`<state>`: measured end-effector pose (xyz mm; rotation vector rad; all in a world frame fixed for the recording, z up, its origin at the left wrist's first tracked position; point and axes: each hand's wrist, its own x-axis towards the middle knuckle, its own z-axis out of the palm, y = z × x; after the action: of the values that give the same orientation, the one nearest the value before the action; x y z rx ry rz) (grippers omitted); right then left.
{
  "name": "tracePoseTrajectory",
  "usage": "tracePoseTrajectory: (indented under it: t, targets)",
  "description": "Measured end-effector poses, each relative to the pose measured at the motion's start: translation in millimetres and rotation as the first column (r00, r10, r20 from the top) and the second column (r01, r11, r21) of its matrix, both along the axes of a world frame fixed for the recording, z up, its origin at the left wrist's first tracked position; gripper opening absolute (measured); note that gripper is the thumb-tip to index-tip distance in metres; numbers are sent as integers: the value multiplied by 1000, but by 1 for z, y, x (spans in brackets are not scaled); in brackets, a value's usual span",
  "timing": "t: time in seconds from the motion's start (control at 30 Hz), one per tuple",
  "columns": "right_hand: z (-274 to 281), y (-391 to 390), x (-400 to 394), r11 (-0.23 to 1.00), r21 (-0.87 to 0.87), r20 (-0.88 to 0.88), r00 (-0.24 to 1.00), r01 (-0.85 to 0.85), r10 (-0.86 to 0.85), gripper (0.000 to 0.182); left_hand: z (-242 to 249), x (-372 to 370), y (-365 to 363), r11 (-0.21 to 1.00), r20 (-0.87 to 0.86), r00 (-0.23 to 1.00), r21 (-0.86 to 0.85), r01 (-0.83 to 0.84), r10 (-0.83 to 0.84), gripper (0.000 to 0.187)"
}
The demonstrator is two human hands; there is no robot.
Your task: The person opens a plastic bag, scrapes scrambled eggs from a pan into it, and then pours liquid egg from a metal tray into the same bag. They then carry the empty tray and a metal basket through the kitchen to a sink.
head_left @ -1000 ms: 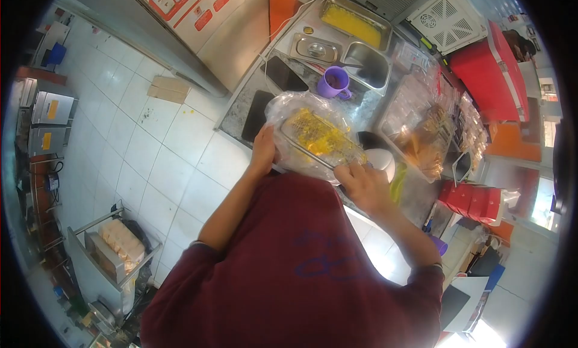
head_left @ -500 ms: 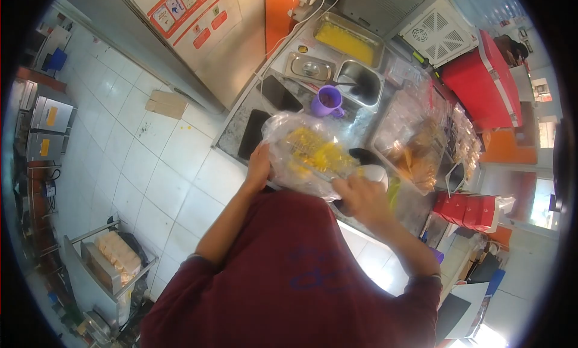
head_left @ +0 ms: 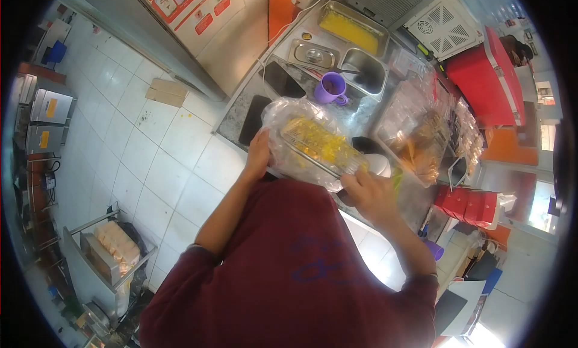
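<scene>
Over the grey worktop (head_left: 239, 112), a clear plastic bag (head_left: 277, 112) is being gripped at nine o'clock by the left hand (head_left: 259, 151), a metal-framed utensil (head_left: 308, 157) at four by the right hand (head_left: 368, 192); yellow shreds (head_left: 328, 145) are apparently being worked, steadiness being required.

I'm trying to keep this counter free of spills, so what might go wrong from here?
The metal-framed tool in the right hand could snag the clear plastic around the yellow food. Bits might drop onto the dark flat object near the left hand. The purple mug stands close enough to be knocked.
</scene>
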<state>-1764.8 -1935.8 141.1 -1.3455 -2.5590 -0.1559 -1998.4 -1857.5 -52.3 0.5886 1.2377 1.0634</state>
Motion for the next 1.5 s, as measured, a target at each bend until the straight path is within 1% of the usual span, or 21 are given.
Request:
tracePoseTrajectory:
  t: [0.07,0.1,0.2,0.27,0.4,0.5,0.57,0.6,0.67,0.7,0.77,0.87,0.9,1.0,1.1,1.17,1.2,1.27,1.3,1.37,1.5]
  targets:
    - [15,-4,2,1000,-1,-19,1000,2,-2,14,4,-3,0,996,14,999,-78,46,-45,43]
    - [15,-8,2,1000,1,17,1000,9,-9,15,4,-4,-1,991,20,998,-119,67,-65,42]
    - [4,-11,-1,1000,18,86,996,1,-2,15,-11,-5,1,996,10,996,-11,85,-85,41]
    - [-28,-3,1,999,17,93,995,-40,39,15,-3,-4,-1,995,45,995,-44,88,-87,41]
    - [7,7,3,999,-26,28,999,19,-18,13,1,-2,0,999,45,998,-3,53,-52,39]
    - [32,5,1,998,-35,28,998,52,-51,13,3,-4,-1,996,-19,996,-23,85,-86,38]
    - [39,3,-3,993,-77,34,996,87,-84,13,11,-4,-3,994,-16,994,-4,112,-112,37]
    - [24,6,-3,996,-67,49,997,66,-63,14,20,-6,-3,992,-17,992,6,129,-129,36]
    - [-19,15,2,999,-43,78,997,25,-22,14,36,-9,-6,972,-70,969,-12,236,-236,35]
    - [-16,19,2,998,-50,75,997,36,-32,15,39,-9,-6,959,-95,954,-19,284,-284,36]
    - [-3,20,2,994,-79,67,996,69,-64,16,37,-11,-9,933,-277,898,15,360,-342,37]
    - [18,13,1,994,-74,48,996,84,-81,19,12,-19,-11,866,-527,752,59,497,-396,38]
    - [12,11,-1,997,-53,61,996,62,-59,18,3,-22,-10,837,-604,691,69,543,-398,37]
    - [-12,8,-6,1000,-16,83,996,23,-21,16,-3,-16,-8,933,-295,887,-52,357,-356,35]
    - [-12,11,-1,999,-44,75,997,31,-27,14,55,-5,-6,956,-143,957,-192,223,-252,33]
    - [6,7,0,997,-59,58,997,53,-49,13,65,-5,-5,955,-114,963,-198,220,-245,32]
    - [6,4,-2,999,-24,78,996,37,-36,13,66,-4,-3,956,-100,966,-198,217,-240,32]
    - [4,1,-7,999,50,120,993,6,-12,13,48,-5,0,966,-77,967,-116,233,-242,32]
    - [-5,0,-6,999,37,105,994,-7,3,12,42,-8,-1,967,-67,966,-77,243,-248,32]
    - [-28,6,-1,999,20,78,996,-36,35,12,43,-11,2,966,-70,966,-82,244,-250,32]
    - [5,10,6,1000,-9,2,1000,-2,2,13,42,-17,5,969,-162,956,-80,235,-245,31]
